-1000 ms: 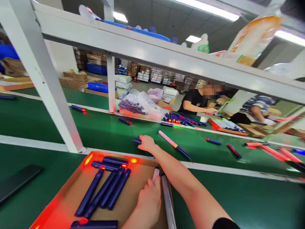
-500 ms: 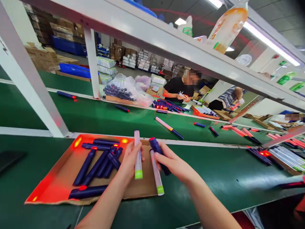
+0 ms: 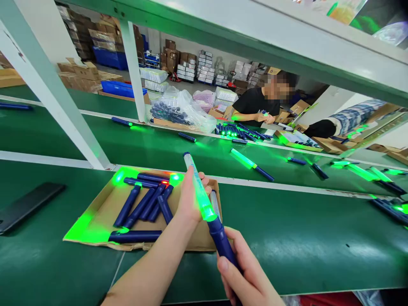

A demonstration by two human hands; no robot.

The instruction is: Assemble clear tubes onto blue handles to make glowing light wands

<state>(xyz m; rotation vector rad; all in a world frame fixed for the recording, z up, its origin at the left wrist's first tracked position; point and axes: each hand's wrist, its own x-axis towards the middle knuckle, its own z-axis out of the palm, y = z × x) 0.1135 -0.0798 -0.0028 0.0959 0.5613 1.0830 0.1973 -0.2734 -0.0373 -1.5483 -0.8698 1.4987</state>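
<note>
My left hand (image 3: 188, 199) is closed around a clear tube (image 3: 200, 189) that glows green and has a dark cap at its upper end. The tube's lower end meets a dark blue light-stick handle (image 3: 221, 242), and the two lie in one slanting line. Around that handle my right hand (image 3: 245, 272) is wrapped. Under my left arm, a shallow cardboard tray (image 3: 194, 244) holds several dark blue handles (image 3: 135, 236), some lit green and one red. A second clear tube (image 3: 214, 203) leans at the tray's right side, partly hidden by the tube in hand.
A black phone-like slab (image 3: 30, 206) lies left of the tray. White shelf posts (image 3: 135, 72) and a rail stand ahead. Beyond, a green belt (image 3: 159, 153) carries loose handles and a lit stick (image 3: 251, 163). A person (image 3: 255, 104) works across it.
The handle and tube, held apart before, are now end to end in one line. The lights have turned from red to mostly green. The view has shifted, showing more of the black slab.
</note>
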